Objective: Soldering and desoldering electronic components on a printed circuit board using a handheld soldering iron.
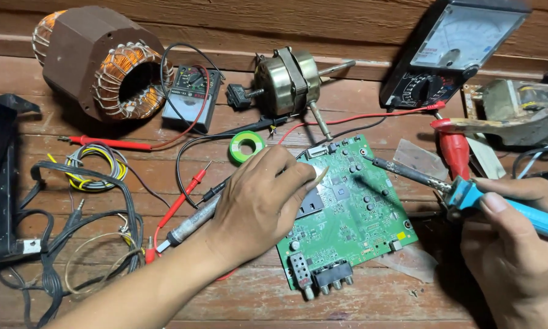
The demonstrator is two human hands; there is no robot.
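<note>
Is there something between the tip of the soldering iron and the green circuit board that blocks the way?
Nothing visible blocks it. The soldering iron, held in the right hand, has its tip over the bare upper right of the circuit board. The left hand rests on the board's left edge, aside.

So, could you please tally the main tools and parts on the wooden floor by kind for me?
Green circuit board: 1
Soldering iron, blue handle, in the right hand: 1
Meters, small and large: 2
Motors, wound stator and brass-coloured motor: 2
Green tape roll: 1
Total: 7
The left hand rests on the board.
</note>
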